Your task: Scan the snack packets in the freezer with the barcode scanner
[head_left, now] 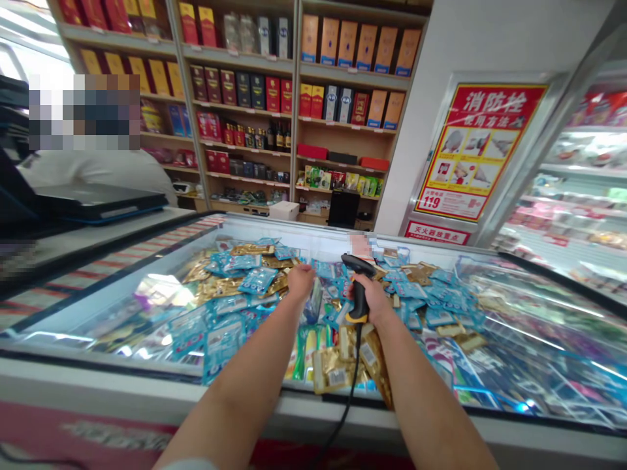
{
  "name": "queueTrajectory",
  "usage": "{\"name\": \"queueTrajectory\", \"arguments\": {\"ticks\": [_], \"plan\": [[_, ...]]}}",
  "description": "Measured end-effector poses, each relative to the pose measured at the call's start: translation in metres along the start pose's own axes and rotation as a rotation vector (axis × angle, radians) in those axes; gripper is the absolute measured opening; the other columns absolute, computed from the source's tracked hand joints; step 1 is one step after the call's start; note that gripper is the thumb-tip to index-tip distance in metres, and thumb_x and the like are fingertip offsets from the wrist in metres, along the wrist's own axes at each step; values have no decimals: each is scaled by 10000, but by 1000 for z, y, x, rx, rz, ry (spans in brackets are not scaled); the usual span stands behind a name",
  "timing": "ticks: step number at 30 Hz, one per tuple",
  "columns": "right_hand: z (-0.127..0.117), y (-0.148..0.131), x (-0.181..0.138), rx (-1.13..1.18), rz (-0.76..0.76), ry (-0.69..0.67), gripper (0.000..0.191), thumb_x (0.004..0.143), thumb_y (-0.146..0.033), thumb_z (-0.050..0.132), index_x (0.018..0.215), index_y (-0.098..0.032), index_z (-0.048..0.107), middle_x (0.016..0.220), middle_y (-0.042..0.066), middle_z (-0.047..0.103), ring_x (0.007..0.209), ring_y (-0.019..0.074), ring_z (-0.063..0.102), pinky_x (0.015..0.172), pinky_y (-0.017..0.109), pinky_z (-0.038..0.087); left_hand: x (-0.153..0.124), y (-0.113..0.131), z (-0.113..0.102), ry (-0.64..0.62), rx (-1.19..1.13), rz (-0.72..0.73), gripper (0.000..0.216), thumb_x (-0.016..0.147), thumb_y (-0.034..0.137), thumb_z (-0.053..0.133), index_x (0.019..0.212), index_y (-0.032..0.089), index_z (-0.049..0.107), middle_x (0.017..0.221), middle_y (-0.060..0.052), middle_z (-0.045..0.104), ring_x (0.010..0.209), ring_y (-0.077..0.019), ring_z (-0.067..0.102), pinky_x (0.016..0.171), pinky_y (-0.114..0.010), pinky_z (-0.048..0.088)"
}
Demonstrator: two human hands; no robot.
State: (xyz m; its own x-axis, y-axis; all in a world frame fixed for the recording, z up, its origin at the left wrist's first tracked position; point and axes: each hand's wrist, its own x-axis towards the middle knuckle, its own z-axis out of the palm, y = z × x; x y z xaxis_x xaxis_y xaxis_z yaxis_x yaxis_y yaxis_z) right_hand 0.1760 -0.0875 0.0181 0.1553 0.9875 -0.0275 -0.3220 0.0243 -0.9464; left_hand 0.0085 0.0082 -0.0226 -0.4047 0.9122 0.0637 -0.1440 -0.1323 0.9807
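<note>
My right hand (376, 299) is wrapped round the handle of a black and yellow barcode scanner (361, 297), held upright over the chest freezer; its head (359, 264) is at the top and its black cable (353, 378) hangs down over the front edge. My left hand (300, 282) is closed, fingertips pinched together, to the left of the scanner. A bluish, clear wrapper (314, 301) shows just beside and below it; whether the fingers grip it is unclear. Blue packets (258, 281) and gold packets (337, 372) lie in heaps around both hands.
The freezer's front rim (147, 375) runs below my forearms. Glass covers its right side (548, 346). A person in a light top (102, 173) is behind the counter at left, near a dark screen device (98, 202). Shelves of boxes (245, 91) stand behind.
</note>
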Motion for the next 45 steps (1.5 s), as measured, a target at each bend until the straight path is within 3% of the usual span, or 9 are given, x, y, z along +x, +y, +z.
{"name": "queueTrajectory", "arguments": {"ticks": [4, 18, 36, 39, 42, 45], "plan": [[0, 1, 0, 1, -15, -8, 142, 704, -316, 677, 646, -194, 635, 515, 7, 634, 429, 161, 583, 447, 271, 498, 2, 1, 0, 22, -113, -16, 280, 651, 32, 678, 909, 139, 650, 691, 15, 587, 695, -135, 625, 728, -290, 539], [3, -4, -4, -45, -7, -23, 179, 715, -299, 651, 594, -169, 627, 487, 30, 630, 427, 144, 576, 466, 246, 492, -8, 17, 3, 52, -266, -136, 208, 693, -48, 641, 810, 122, 666, 770, -14, 637, 714, -118, 655, 793, -301, 554], [1, -1, -3, -37, -23, -33, 187, 712, -310, 663, 593, -169, 636, 495, 27, 627, 431, 142, 562, 453, 244, 486, -10, 16, 3, 53, -281, -137, 219, 711, -43, 612, 855, 115, 659, 799, -27, 638, 704, -111, 648, 782, -287, 554], [1, -1, -2, -30, -21, -29, 185, 706, -303, 668, 584, -166, 639, 499, 29, 631, 437, 142, 566, 447, 241, 484, -7, 17, 1, -7, -153, -39, 198, 730, 9, 620, 887, 121, 668, 800, -36, 647, 711, -125, 642, 740, -269, 547], [1, 0, -1, -35, -18, -20, 176, 705, -306, 675, 596, -173, 644, 504, 24, 634, 447, 151, 581, 461, 251, 497, -2, 28, -6, -59, 59, 179, 228, 751, 82, 629, 961, 148, 688, 838, -41, 650, 696, -139, 634, 732, -286, 538], [0, 0, 0, -33, -14, -23, 166, 707, -317, 674, 617, -180, 647, 506, 17, 633, 445, 158, 590, 469, 261, 500, 3, 47, -21, 21, 209, 373, 325, 776, 104, 595, 1081, 188, 671, 944, -52, 642, 803, -165, 643, 832, -326, 520]]}}
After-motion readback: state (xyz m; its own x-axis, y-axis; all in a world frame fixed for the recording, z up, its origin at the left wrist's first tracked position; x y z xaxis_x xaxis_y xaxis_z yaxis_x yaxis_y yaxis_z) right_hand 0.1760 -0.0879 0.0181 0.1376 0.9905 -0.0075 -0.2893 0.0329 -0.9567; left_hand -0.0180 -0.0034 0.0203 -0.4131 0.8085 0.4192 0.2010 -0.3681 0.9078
